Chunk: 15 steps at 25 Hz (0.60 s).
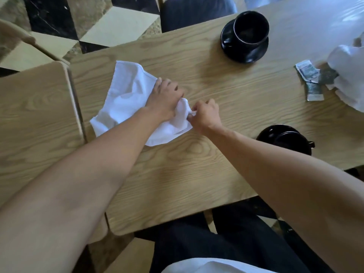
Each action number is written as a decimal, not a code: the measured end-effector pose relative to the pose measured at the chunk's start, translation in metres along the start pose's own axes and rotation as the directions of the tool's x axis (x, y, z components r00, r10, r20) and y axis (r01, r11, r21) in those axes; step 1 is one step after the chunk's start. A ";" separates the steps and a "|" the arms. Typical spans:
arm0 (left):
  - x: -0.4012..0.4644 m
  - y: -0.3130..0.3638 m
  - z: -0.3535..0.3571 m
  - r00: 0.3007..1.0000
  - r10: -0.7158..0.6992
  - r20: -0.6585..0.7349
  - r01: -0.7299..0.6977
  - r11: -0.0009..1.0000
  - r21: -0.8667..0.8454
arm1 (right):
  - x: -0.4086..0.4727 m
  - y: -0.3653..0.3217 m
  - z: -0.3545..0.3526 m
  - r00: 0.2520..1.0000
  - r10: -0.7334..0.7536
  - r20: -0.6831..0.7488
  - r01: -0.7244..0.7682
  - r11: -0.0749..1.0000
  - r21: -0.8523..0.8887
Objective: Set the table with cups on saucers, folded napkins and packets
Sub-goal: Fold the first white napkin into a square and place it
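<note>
White cloth napkin [126, 99] lies spread and rumpled on the wooden table [197, 174], toward its left end, not yet folded into any clean shape. Left hand [163, 99] rests on the napkin's right part, palm down; the fingers look roughly straight and close together, pressing the cloth flat, though motion blur makes the fingertips hard to read. Right hand [204, 115] sits just beside it, fingers curled, pinching a bunched corner of the napkin between thumb and fingertips. My read: mid-fold, the right hand about to draw that corner over while the left anchors. Black cup on its saucer [245, 36] stands at the far side of the table, well apart from the napkin. A second black cup and saucer [285, 138] sits near the right forearm, partly hidden behind it. Packets [311, 79] lie scattered at the right end, touching a heap of more white napkins [348, 75]; none are placed at a setting yet. Risks: the pinched corner is bunched, so the fold will likely come out crooked unless it is smoothed first. If the left hand lifts early, the whole cloth slides on the smooth wood rather than creasing. The right forearm passes close to the near cup; a wide sweep back toward the body could clip it and knock it off its saucer or toward the table edge. Napkin also sits near the left edge, so a hard pull could drag it off.
</note>
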<state>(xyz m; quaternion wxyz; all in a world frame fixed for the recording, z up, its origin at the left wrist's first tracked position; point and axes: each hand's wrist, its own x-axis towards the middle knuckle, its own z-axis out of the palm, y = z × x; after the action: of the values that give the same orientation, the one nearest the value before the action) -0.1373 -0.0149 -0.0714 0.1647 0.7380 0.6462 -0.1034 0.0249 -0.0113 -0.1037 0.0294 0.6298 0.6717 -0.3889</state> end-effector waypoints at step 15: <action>-0.128 -0.042 -0.140 0.965 -0.163 -0.207 0.180 0.982 0.066 | -0.057 -0.019 -0.159 0.903 -0.358 -0.238 0.430 0.758 0.490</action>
<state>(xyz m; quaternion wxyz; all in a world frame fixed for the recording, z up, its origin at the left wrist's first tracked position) -0.2059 -0.0753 0.0998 0.0579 0.6923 0.7159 -0.0692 0.0920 0.0323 0.0462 -0.2725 0.4812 0.6551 -0.5148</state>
